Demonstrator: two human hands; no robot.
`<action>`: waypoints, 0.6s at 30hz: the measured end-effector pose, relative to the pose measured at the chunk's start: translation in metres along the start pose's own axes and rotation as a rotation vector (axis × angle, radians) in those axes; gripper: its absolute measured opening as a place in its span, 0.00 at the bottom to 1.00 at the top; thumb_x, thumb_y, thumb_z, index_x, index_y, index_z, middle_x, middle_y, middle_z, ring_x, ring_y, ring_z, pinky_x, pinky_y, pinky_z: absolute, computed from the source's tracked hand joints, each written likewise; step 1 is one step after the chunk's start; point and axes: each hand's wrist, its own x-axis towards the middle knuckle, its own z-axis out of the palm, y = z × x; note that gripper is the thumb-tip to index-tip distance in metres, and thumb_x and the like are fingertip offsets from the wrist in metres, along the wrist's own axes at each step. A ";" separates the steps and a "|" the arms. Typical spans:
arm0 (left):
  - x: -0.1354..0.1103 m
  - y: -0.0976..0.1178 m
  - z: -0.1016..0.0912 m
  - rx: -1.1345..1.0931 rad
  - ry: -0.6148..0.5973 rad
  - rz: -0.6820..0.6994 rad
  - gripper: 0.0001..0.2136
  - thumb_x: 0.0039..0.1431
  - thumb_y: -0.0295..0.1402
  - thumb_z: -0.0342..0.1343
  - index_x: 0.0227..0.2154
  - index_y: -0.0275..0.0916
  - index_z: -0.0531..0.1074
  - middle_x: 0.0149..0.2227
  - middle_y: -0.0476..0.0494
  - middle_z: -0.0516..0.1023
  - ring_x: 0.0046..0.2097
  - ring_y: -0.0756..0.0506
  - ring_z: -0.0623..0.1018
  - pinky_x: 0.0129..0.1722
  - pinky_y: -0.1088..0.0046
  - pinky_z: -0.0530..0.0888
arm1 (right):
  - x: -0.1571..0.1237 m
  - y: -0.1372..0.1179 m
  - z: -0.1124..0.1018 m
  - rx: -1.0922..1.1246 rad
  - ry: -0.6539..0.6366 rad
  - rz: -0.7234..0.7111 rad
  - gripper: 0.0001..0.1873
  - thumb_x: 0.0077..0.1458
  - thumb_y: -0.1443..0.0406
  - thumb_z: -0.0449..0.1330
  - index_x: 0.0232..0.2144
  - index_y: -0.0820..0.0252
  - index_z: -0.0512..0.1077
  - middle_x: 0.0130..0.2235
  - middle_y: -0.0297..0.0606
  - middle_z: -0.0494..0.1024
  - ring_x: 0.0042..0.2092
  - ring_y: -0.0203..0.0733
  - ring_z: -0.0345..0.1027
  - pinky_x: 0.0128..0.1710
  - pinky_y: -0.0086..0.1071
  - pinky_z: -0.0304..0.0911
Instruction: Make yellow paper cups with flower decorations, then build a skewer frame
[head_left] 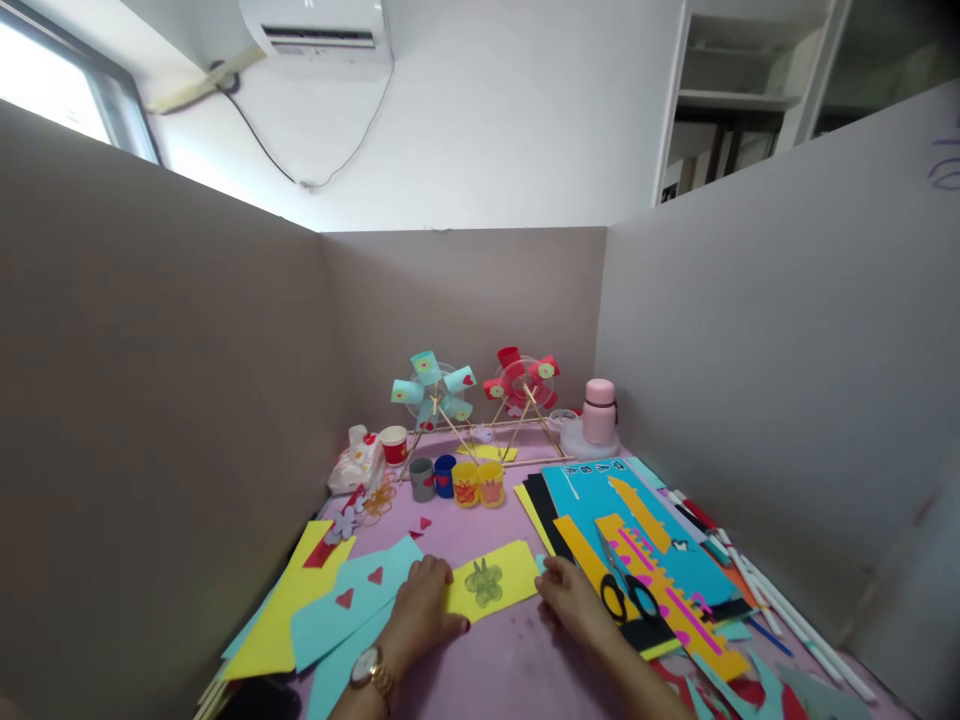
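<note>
A yellow paper strip (510, 577) with a green flower drawn on it lies between my hands, low over the pink tabletop. My left hand (422, 605), a watch at its wrist, grips the strip's left end with the thumb along the lower edge. At the right end, my right hand (574, 600) has its fingers closed on the strip's edge. A small light blue bit (541, 563) shows by those fingertips; whether they hold it I cannot tell. Light blue paper sheets (322, 625) with red hearts lie beside my left hand. Black-handled scissors (628, 590) rest right of my right hand.
Two paper pinwheel-like wheels, one light blue (435, 390) and one red (523, 380), stand on stick frames at the back. Several paper rings (466, 485) stand before them. A pink bottle (599, 412), a blue sheet (600, 500) and white sticks (799, 605) are on the right. Grey partitions (465, 300) enclose the table.
</note>
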 end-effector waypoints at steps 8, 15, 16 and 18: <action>-0.004 -0.002 0.000 -0.019 0.005 -0.006 0.20 0.38 0.38 0.60 0.37 0.38 0.66 0.44 0.41 0.69 0.46 0.40 0.67 0.42 0.68 0.62 | 0.010 -0.014 0.006 -0.389 0.019 -0.103 0.08 0.52 0.68 0.54 0.25 0.61 0.71 0.28 0.42 0.78 0.33 0.46 0.73 0.30 0.31 0.60; -0.007 -0.004 0.003 -0.042 0.014 -0.011 0.19 0.39 0.38 0.59 0.37 0.41 0.66 0.45 0.44 0.69 0.46 0.41 0.67 0.41 0.69 0.63 | 0.004 -0.023 0.012 -0.730 -0.005 -0.210 0.16 0.59 0.72 0.46 0.38 0.60 0.73 0.35 0.47 0.79 0.32 0.46 0.75 0.26 0.30 0.59; -0.007 -0.004 0.003 -0.043 0.018 -0.012 0.19 0.39 0.38 0.59 0.37 0.41 0.66 0.45 0.44 0.69 0.47 0.40 0.67 0.41 0.69 0.63 | 0.002 -0.022 0.013 -0.766 -0.009 -0.221 0.18 0.57 0.75 0.46 0.43 0.59 0.71 0.36 0.47 0.79 0.33 0.45 0.75 0.26 0.30 0.60; -0.007 -0.005 0.004 -0.043 0.029 -0.013 0.19 0.40 0.38 0.59 0.37 0.41 0.65 0.45 0.44 0.69 0.47 0.40 0.67 0.41 0.69 0.63 | -0.001 -0.020 0.015 -0.826 -0.015 -0.240 0.26 0.53 0.81 0.46 0.50 0.59 0.67 0.39 0.48 0.78 0.34 0.44 0.76 0.26 0.29 0.61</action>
